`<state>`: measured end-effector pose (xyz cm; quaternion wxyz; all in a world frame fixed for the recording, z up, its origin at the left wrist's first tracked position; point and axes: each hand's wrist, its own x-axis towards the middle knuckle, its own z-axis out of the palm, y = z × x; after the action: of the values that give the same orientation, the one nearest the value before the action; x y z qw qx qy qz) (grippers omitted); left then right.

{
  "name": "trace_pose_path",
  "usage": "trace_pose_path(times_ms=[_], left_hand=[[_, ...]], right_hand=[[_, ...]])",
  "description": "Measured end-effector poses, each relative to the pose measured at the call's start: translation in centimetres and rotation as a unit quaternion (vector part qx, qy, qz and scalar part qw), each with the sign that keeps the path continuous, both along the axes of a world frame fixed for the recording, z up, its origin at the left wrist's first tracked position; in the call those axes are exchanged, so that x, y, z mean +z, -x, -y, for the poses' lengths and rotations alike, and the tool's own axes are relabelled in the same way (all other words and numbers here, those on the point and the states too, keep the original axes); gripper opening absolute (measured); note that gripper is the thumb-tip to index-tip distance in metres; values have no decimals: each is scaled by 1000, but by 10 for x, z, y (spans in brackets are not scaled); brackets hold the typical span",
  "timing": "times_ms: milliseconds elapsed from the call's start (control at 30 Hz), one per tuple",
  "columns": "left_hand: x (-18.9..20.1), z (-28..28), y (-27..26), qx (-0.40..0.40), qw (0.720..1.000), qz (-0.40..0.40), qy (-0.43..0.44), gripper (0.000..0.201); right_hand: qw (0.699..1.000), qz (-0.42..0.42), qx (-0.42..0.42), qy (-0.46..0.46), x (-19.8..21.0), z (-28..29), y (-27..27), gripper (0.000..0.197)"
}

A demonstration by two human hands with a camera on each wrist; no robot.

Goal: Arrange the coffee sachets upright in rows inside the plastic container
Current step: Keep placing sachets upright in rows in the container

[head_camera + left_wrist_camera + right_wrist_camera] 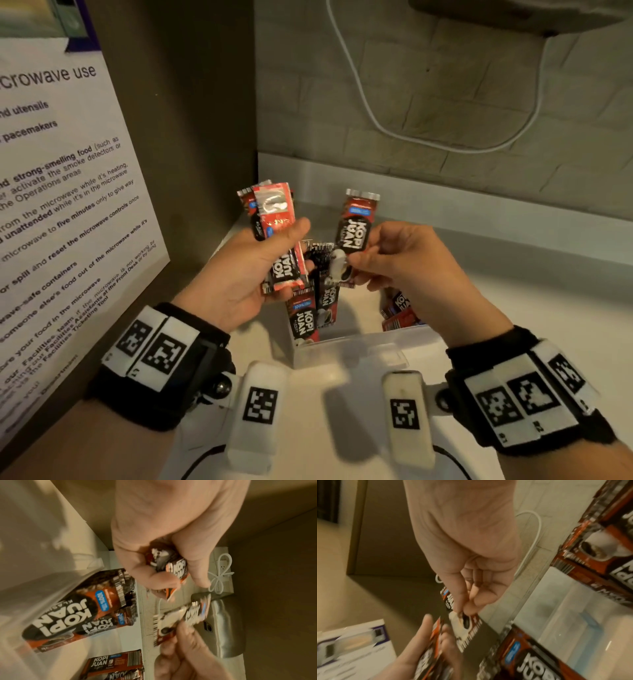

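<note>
**Sachets: a few in, most of the job still to go**

From what I can see, the box (346, 349) near the counter's front edge has a couple of sachets (305, 318) standing by its left wall and a few more (399, 310) leaning at the right wall, with a bare gap between. So no rows yet, I reckon. My left hand (246, 274) is curled round a fanned bunch (274, 236). The right hand (407, 260) pinches one sachet (356, 222) upright, just above the box.

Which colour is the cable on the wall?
White; the cable shows best in the head view.
</note>
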<state>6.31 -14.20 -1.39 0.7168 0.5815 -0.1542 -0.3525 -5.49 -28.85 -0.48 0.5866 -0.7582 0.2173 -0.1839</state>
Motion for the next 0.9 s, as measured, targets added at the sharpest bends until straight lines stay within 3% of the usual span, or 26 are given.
trace_pose_path(times_ms=[233, 433, 667, 767, 900], left_hand=[[-3, -4, -11, 85, 993, -81, 25, 36], [-10, -6, -17, 108, 989, -102, -10, 47], [-14, -8, -23, 99, 988, -117, -21, 18], [-16, -8, -22, 93, 988, -121, -25, 17], [-18, -7, -21, 88, 988, -121, -22, 17]], right_hand=[[988, -151, 21, 39, -25, 15, 6, 8], [979, -189, 30, 70, -50, 15, -7, 18], [973, -198, 6, 115, -59, 13, -17, 18], [971, -200, -1, 128, -60, 12, -19, 12], [971, -197, -3, 133, -62, 13, -20, 18]])
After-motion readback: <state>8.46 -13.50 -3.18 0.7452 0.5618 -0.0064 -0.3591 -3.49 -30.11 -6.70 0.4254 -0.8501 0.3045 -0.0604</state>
